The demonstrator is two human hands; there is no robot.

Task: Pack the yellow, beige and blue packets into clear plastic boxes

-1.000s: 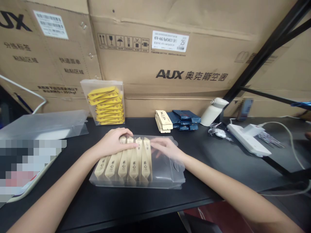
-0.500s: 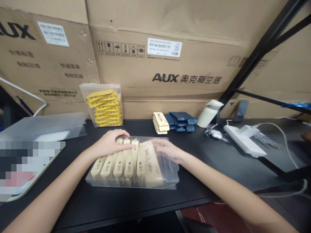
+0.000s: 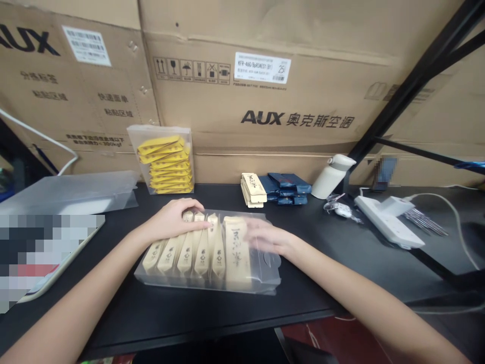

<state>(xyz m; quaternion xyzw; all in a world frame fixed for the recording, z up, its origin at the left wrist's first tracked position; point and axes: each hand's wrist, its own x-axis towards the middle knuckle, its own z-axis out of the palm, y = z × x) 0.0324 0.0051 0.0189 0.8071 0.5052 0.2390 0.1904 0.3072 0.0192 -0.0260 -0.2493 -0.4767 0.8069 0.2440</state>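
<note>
Right hand (image 3: 270, 236) blurred, carton lettering (image 3: 32, 40) cut off at left edge, pale-rimmed item (image 3: 53, 279) partly pixelated

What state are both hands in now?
Left hand: open, thumb and fingers apart over beige packets.
Right hand: blurred inside the clear box, beside the rightmost packet; grip can't be told.

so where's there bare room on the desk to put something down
Bare desk shows between the clear box and the power strip, past the right forearm, and in a strip along the front edge below the box. It's crowded at the back, with cream packets, blue packets and the bottle, and at left around the plastic sheets.
</note>
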